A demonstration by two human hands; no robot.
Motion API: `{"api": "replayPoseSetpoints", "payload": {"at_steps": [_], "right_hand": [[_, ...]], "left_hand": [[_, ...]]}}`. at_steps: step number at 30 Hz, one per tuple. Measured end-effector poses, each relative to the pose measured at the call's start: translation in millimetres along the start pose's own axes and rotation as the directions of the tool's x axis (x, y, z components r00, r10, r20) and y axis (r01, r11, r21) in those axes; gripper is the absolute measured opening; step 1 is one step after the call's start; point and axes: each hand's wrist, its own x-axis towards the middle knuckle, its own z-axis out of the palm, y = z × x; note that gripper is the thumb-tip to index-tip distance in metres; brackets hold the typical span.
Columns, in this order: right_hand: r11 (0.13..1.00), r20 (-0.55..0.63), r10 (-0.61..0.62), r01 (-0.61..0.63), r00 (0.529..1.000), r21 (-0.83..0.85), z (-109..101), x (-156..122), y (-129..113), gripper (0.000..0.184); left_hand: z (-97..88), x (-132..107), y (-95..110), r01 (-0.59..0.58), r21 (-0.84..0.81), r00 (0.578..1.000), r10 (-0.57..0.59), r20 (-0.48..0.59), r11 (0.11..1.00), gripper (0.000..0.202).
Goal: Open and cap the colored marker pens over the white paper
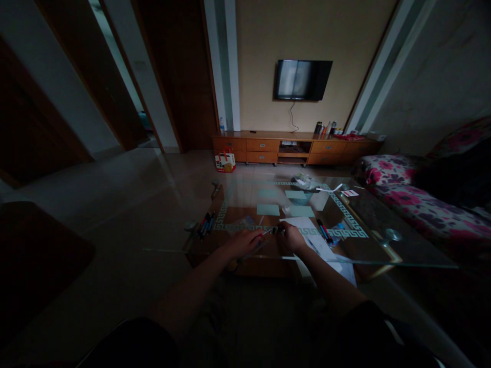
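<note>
Over the near part of a glass coffee table (245, 191), my two hands are close together. My left hand (243, 242) is closed round a slim pen (268, 232) with a red part near the fingers and a pale tip pointing right. Opposite it, my right hand (291, 237) pinches a small black piece (275, 230), perhaps a pen cap; the dim light hides its detail. White paper sheets (316, 237) lie beside and partly under my right forearm. Several black, blue and red pens (206, 225) lie to the left, and more pens (325, 232) rest on the right.
A crumpled clear plastic bag (306, 181), a white strip (330, 189) and a small red-and-white card (350, 193) sit at the table's far right. Beyond are a wooden TV cabinet (262, 145), a carton (225, 162) on the floor and a flowered sofa (391, 168).
</note>
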Motion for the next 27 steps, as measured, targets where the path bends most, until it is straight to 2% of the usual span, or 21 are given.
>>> {"api": "replayPoseSetpoints", "payload": {"at_steps": [7,11,16,22,27], "right_hand": [[0.999,-0.069,-0.046,0.047,0.997,0.02,-3.3,-3.1,0.4,0.051],[0.995,-0.096,-0.096,0.098,0.991,0.014,-12.1,-8.6,-6.9,0.046],[0.98,-0.125,-0.201,0.2,0.972,-0.016,-24.8,-19.6,-28.6,0.035],[0.948,-0.042,-0.317,0.317,0.947,-0.024,-34.4,-33.1,-59.5,0.039],[0.934,0.067,-0.356,0.358,0.932,-0.021,-32.7,-36.4,-67.7,0.052]], "left_hand": [[0.9,-0.5,0.5,0.032,0.023,0.999,-0.032,0.0,0.999,0.039],[0.9,-0.7,-0.5,0.052,0.027,0.999,-0.052,-0.013,0.998,0.038],[2.1,0.1,-2.8,0.052,0.034,0.998,-0.051,-0.035,0.998,0.037],[4.4,2.4,-2.8,0.031,0.01,0.998,-0.03,-0.051,0.999,0.035],[3.0,2.1,0.2,0.017,0.01,0.999,-0.017,-0.036,1.0,0.034]]}}
